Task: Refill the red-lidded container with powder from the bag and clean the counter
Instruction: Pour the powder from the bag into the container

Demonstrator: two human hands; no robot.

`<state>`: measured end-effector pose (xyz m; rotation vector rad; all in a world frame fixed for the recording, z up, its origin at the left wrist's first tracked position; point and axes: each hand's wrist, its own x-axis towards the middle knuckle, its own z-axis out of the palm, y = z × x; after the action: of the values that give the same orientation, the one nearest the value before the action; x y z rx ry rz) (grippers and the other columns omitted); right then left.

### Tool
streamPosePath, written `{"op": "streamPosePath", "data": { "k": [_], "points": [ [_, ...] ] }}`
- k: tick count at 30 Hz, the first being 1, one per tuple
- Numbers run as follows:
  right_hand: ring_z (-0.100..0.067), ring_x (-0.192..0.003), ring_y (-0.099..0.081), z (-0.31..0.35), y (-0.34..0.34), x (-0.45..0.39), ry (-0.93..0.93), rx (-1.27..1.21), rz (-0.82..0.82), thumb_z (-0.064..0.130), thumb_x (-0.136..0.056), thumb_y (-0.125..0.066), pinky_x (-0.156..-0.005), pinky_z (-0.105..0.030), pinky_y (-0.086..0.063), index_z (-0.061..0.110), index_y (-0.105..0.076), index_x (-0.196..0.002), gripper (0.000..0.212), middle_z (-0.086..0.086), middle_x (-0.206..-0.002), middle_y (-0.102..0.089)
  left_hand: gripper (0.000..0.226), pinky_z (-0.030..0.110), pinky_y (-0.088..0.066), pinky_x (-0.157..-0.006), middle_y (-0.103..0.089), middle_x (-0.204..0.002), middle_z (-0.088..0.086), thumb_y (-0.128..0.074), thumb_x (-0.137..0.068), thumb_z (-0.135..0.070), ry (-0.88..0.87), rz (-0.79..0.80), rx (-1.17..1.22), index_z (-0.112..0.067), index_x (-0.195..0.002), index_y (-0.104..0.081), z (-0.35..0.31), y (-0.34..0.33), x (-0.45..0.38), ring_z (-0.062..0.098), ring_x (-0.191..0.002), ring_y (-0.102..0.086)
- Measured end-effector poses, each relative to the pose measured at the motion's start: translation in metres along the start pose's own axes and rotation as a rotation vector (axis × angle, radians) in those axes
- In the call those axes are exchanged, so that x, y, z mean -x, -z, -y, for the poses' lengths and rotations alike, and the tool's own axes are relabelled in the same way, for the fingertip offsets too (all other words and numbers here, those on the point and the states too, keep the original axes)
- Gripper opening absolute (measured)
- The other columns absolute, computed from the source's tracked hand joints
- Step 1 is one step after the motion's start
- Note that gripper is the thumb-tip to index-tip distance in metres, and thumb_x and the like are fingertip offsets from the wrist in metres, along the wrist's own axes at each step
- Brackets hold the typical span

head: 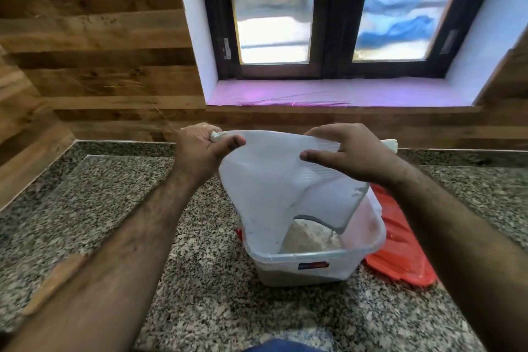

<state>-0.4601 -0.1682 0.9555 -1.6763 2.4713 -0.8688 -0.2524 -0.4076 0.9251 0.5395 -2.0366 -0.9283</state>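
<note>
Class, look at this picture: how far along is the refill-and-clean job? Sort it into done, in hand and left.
Done: red lid lies off beside the container, which holds powder.
In hand: left hand and right hand hold the upended bag over it.
Left: closing the lid and cleaning the counter.

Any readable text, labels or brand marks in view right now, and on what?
Nothing can be read.
Small blue-and-red sticker on the front wall of the clear plastic container: too blurred to read.
Translucent white plastic bag: no print visible.
Red lid: no text visible.
</note>
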Motion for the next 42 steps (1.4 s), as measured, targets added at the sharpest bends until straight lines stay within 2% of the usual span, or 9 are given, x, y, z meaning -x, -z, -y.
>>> {"op": "streamPosePath", "data": {
  "k": [4, 9, 12, 15, 21, 24, 27, 33, 42],
  "points": [
    [-0.004, -0.091, -0.072, 0.006, -0.003, -0.009, 0.009, -0.047, 0.068, 0.030, -0.090, -0.085, -0.092, -0.038, -0.063, 0.026, -0.081, -0.099, 0.010, 0.014, -0.094, -0.077, 0.092, 0.044, -0.040, -0.050, -0.049, -0.055, 0.013, -0.061, -0.075, -0.094, -0.080, -0.032, -0.100, -0.005, -0.053, -0.054, 0.006, 0.000, 0.004, 0.019, -0.057, -0.041],
    [-0.015, -0.084, -0.071, 0.007, -0.013, -0.010, 0.116, 0.063, -0.092, 0.017, -0.098, -0.069, -0.077, -0.040, -0.061, 0.024, -0.070, -0.097, 0.007, 0.012, -0.092, -0.076, 0.084, 0.036, -0.038, -0.049, -0.052, -0.058, 0.002, -0.053, -0.081, -0.094, -0.060, -0.106, -0.210, -0.012, -0.061, -0.055, -0.001, 0.004, 0.007, 0.013, -0.056, -0.043],
    [-0.025, -0.074, -0.067, 0.011, -0.024, -0.008, 0.215, 0.268, -0.304, 0.026, -0.104, -0.063, -0.060, -0.033, -0.050, 0.018, -0.065, -0.099, 0.009, 0.001, -0.090, -0.074, 0.091, 0.033, -0.061, -0.075, -0.074, -0.114, 0.003, -0.044, -0.079, -0.098, 0.031, -0.167, -0.112, -0.024, -0.126, -0.066, -0.012, 0.003, 0.016, 0.011, -0.096, -0.069],
    [-0.025, -0.059, -0.061, 0.012, -0.036, -0.004, 0.263, 0.367, -0.430, 0.029, -0.105, -0.061, -0.054, -0.027, -0.041, 0.012, -0.063, -0.094, 0.020, -0.004, -0.077, -0.070, 0.117, 0.040, -0.047, -0.117, -0.028, -0.177, 0.001, -0.031, -0.078, -0.101, -0.019, 0.018, 0.068, -0.033, -0.171, -0.014, -0.022, -0.002, 0.033, 0.014, -0.156, -0.040],
    [-0.023, -0.052, -0.056, -0.002, -0.053, 0.001, 0.252, 0.296, -0.516, 0.030, -0.107, -0.055, -0.051, -0.027, -0.041, 0.008, -0.062, -0.092, 0.027, -0.005, -0.070, -0.065, 0.134, 0.049, -0.009, -0.137, 0.010, -0.180, 0.020, -0.010, -0.085, -0.098, -0.185, -0.012, 0.080, 0.004, -0.168, 0.008, -0.037, -0.013, 0.061, 0.026, -0.169, 0.001],
    [-0.024, -0.049, -0.054, -0.005, -0.054, 0.003, 0.292, 0.305, -0.544, 0.030, -0.107, -0.054, -0.047, -0.027, -0.042, 0.007, -0.062, -0.090, 0.030, -0.005, -0.067, -0.062, 0.135, 0.040, -0.020, -0.136, -0.009, -0.182, 0.007, -0.024, -0.080, -0.101, -0.105, 0.249, 0.291, -0.006, -0.171, 0.006, -0.053, -0.018, 0.076, 0.013, -0.167, -0.014],
    [-0.023, -0.047, -0.051, -0.006, -0.054, 0.005, 0.322, 0.318, -0.581, 0.029, -0.107, -0.055, -0.050, -0.024, -0.035, 0.007, -0.062, -0.087, 0.031, -0.005, -0.065, -0.061, 0.131, 0.028, -0.020, -0.133, -0.014, -0.178, 0.023, -0.017, -0.092, -0.092, -0.189, 0.025, 0.236, 0.015, -0.164, 0.007, -0.044, -0.027, 0.081, 0.008, -0.166, -0.012],
    [-0.023, -0.050, -0.053, -0.015, -0.055, 0.006, 0.276, 0.310, -0.609, 0.030, -0.109, -0.053, -0.053, -0.024, -0.036, 0.007, -0.062, -0.088, 0.032, -0.006, -0.066, -0.062, 0.144, 0.032, -0.035, -0.128, -0.023, -0.180, -0.005, -0.015, -0.056, -0.114, 0.282, 0.042, 0.598, -0.032, -0.174, -0.006, -0.039, -0.031, 0.073, 0.007, -0.160, -0.033],
    [-0.024, -0.050, -0.049, -0.016, -0.047, 0.005, 0.281, 0.288, -0.655, 0.037, -0.112, -0.046, -0.055, -0.026, -0.034, 0.007, -0.061, -0.087, 0.042, -0.006, -0.065, -0.061, 0.137, 0.024, -0.004, -0.133, 0.008, -0.182, 0.006, -0.012, -0.074, -0.106, -0.057, 0.054, -0.038, -0.013, -0.173, 0.001, -0.039, -0.025, 0.070, -0.002, -0.164, 0.004]
  ]
}}
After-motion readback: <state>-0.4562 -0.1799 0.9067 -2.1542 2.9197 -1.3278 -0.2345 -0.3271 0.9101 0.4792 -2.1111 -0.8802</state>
